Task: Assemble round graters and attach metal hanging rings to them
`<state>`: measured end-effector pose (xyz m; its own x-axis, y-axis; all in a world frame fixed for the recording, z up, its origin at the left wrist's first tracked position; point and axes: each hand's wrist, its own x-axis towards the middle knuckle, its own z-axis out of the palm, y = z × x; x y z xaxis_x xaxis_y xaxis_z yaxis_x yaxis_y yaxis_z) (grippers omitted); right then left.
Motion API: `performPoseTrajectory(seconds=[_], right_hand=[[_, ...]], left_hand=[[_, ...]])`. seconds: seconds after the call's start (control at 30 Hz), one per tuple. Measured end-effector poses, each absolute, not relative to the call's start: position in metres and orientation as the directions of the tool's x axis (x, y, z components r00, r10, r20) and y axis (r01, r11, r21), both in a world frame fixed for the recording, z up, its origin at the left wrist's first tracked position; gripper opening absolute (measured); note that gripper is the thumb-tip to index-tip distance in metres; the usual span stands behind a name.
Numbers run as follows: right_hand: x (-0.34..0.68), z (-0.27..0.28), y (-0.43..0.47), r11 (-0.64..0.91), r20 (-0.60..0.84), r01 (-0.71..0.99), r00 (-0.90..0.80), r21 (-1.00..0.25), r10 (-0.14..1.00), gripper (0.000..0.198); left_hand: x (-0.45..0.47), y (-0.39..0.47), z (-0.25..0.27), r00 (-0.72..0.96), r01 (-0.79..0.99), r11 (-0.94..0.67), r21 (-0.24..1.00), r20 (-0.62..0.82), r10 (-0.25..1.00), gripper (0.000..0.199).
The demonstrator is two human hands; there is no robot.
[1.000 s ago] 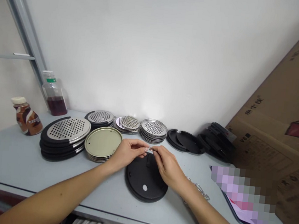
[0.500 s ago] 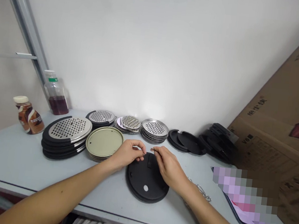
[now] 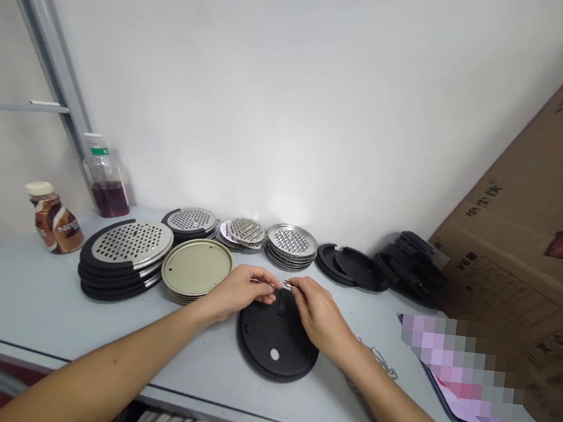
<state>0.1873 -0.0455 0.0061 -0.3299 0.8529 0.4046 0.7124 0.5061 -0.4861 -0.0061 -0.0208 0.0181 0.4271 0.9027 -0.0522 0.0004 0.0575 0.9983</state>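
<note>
A round black disc (image 3: pixel 273 334) with a white dot and a small slot lies flat on the table between my hands. Above its far edge, my right hand (image 3: pixel 320 312) pinches a small metal ring (image 3: pixel 288 283) between thumb and fingers. My left hand (image 3: pixel 247 293) is closed in a pinch just left of the ring; whatever its fingertips hold is too small to make out. The two sets of fingertips nearly meet. Partly behind my right forearm lie loose metal chains (image 3: pixel 382 364). An olive-green round plate (image 3: pixel 198 267) tops a stack beside my left hand.
Stacked graters with black rims (image 3: pixel 132 243) stand at left, near a brown bottle (image 3: pixel 56 221) and a jar of dark liquid (image 3: pixel 109 186). Perforated metal discs (image 3: pixel 291 242) and black covers (image 3: pixel 363 270) line the wall. A phone (image 3: pixel 459 384) and a cardboard box (image 3: pixel 500 281) sit at right.
My left hand has shifted slightly right, bringing its fingertips closer to the metal ring. My right hand and the black disc have stayed nearly where they were.
</note>
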Motion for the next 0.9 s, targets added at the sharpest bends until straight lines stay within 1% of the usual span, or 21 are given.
performPoseTrajectory(seconds=[0.13, 0.23, 0.4, 0.57, 0.67, 0.73, 0.9], right_hand=[[0.1870, 0.0058, -0.0454, 0.502, 0.398, 0.715, -0.331, -0.486, 0.856, 0.025], [0.1873, 0.0056, -0.0449, 0.492, 0.384, 0.711, -0.327, -0.501, 0.863, 0.025], [0.1874, 0.0062, -0.0434, 0.473, 0.370, 0.705, -0.310, -0.528, 0.876, 0.025], [0.1875, 0.0061, -0.0433, 0.477, 0.371, 0.699, -0.314, -0.533, 0.874, 0.026], [0.1878, 0.0055, -0.0436, 0.471, 0.373, 0.707, -0.305, -0.528, 0.876, 0.026], [0.1876, 0.0058, -0.0440, 0.469, 0.372, 0.708, -0.304, -0.528, 0.877, 0.026], [0.1858, 0.0108, -0.0464, 0.469, 0.351, 0.682, -0.317, -0.562, 0.881, 0.026]], left_hand=[[-0.0057, -0.0189, 0.0154, 0.437, -0.033, 0.137, 0.990, -0.109, 0.893, 0.014], [-0.0056, -0.0169, 0.0141, 0.413, -0.052, 0.152, 0.987, -0.118, 0.903, 0.016], [-0.0053, -0.0151, 0.0127, 0.393, -0.040, 0.120, 0.992, -0.095, 0.915, 0.017], [-0.0058, -0.0159, 0.0124, 0.416, -0.052, 0.087, 0.995, -0.057, 0.907, 0.016], [-0.0068, -0.0166, 0.0146, 0.428, -0.064, 0.074, 0.995, -0.039, 0.903, 0.023], [-0.0070, -0.0177, 0.0162, 0.410, -0.033, 0.018, 0.999, -0.002, 0.912, 0.026], [-0.0044, -0.0227, 0.0171, 0.315, 0.136, -0.237, 0.962, 0.185, 0.931, 0.023]])
